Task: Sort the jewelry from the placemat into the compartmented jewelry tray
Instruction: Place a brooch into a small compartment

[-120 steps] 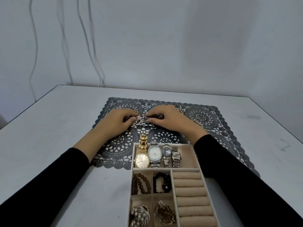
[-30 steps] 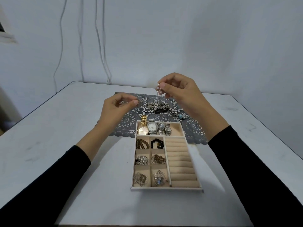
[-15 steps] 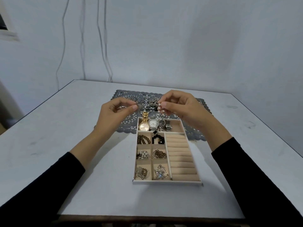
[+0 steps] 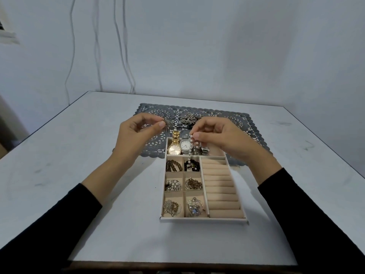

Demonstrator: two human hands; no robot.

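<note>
Two bare hands were held raised over the far end of a beige velvet-lined jewelry tray (image 4: 203, 220) with a white rim. The right hand (image 4: 219, 139) was closed in a pinch, thumb against fingertips, on the top of a pearl strand (image 4: 190, 153) of small white round beads. From that pinch the strand hung straight down across the watch compartment, and its lower end was seen at the square compartment of black beads (image 4: 192, 166); whether it touched them could not be told.

Just left of the pinch lay a round gold watch (image 4: 174, 148) and a silver watch (image 4: 185, 145). The further watches under the right hand were largely hidden by its fingers.

The left hand (image 4: 134, 133) was curled, thumb and forefinger brought together on a fan-shaped silver wire piece (image 4: 168, 125). This piece was thin and blurred, so its kind was hard to make out.

Beyond both pinches, on the grey lace-patterned placement mat (image 4: 246, 127), a tangled metal heap (image 4: 187, 118) and a small ring (image 4: 171, 116) were left; single items in the heap could not be separated. Nearer than the right pinch, the beige ring rolls (image 4: 221, 186) were seen bare. Both black sleeves (image 4: 59, 224) were cut off by the lower edge.
</note>
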